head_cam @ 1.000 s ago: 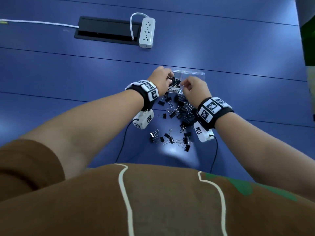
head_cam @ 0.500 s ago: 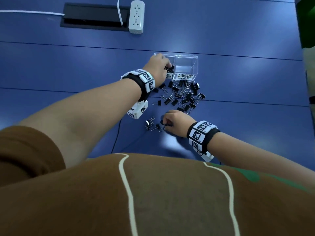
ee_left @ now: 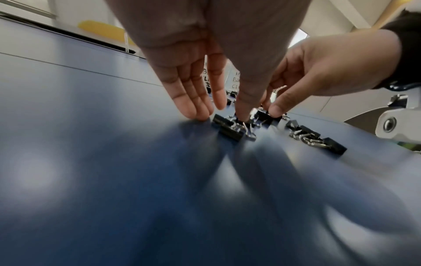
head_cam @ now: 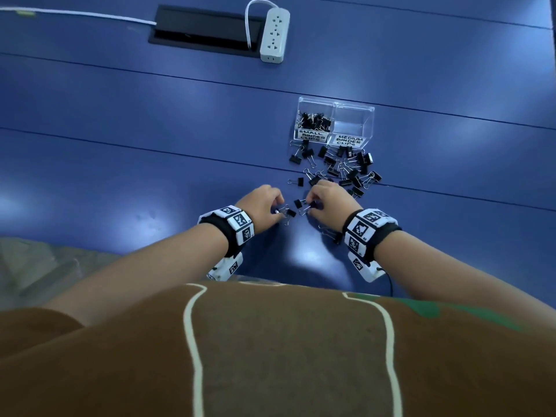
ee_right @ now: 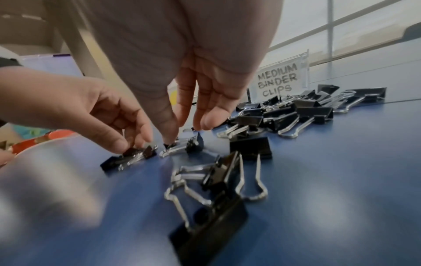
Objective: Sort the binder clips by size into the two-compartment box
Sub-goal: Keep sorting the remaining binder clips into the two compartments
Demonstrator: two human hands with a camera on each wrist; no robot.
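The desk point(head_cam: 120, 115) is deep blue with thin dark seams running across it. The binder clips point(head_cam: 337, 167) scattered near its middle are black with silver wire handles. The two-compartment box point(head_cam: 365, 115) is clear, with white labels lettered in black. At the desk's far edge a white power strip point(head_cam: 274, 33) lies beside a black cable tray point(head_cam: 204, 28). The wrist bands point(head_cam: 368, 228) are black with white blocks bearing black square-code patterns. The shirt point(head_cam: 270, 356) is brown with cream lines and green patches.
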